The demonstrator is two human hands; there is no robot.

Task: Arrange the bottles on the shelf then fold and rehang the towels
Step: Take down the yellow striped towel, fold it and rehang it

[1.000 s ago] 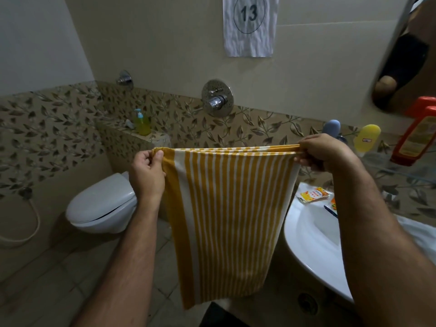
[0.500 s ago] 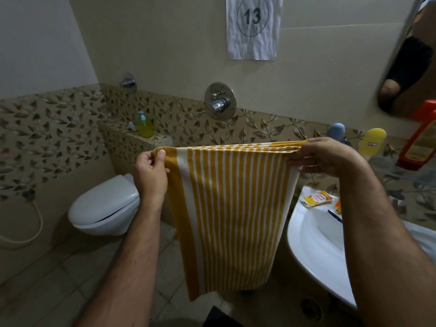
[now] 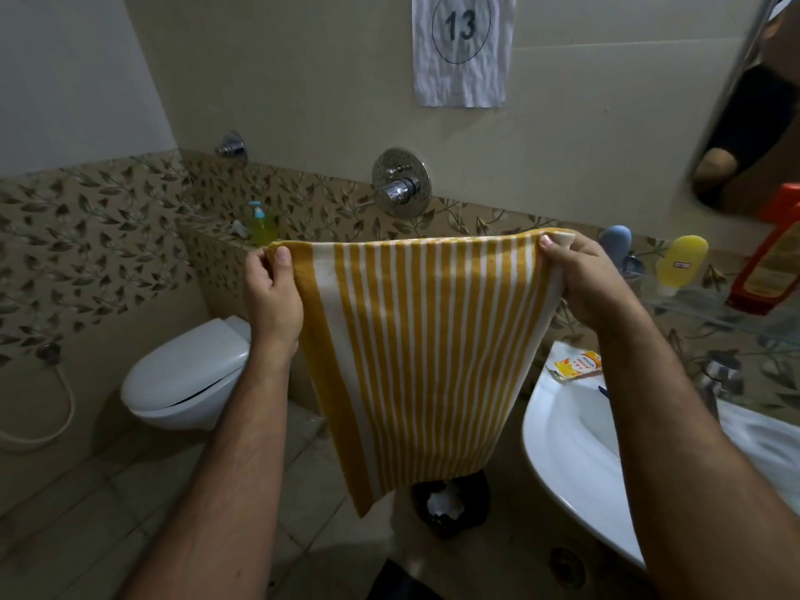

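Towel (image 3: pixel 415 361), yellow-and-white striped, held up in mid-air between toilet (image 3: pixel 190 374) and sink (image 3: pixel 575 461). Left hand (image 3: pixel 272 296) pinching one top corner, right hand (image 3: pixel 584 283) clamped on the other, top edge stretched fairly level. Long axis hanging straight down, stripes vertical, bottom corner dangling just above a dark bin (image 3: pixel 450 504) on the floor. Biggest risk probably a corner slipping from a thumb pinch, dropping the cloth toward that bin. Uneven fold likely too if corners get mismatched.

Yellow-and-white striped towel (image 3: pixel 415 361); leaf-patterned wall tiles (image 3: pixel 86 244).
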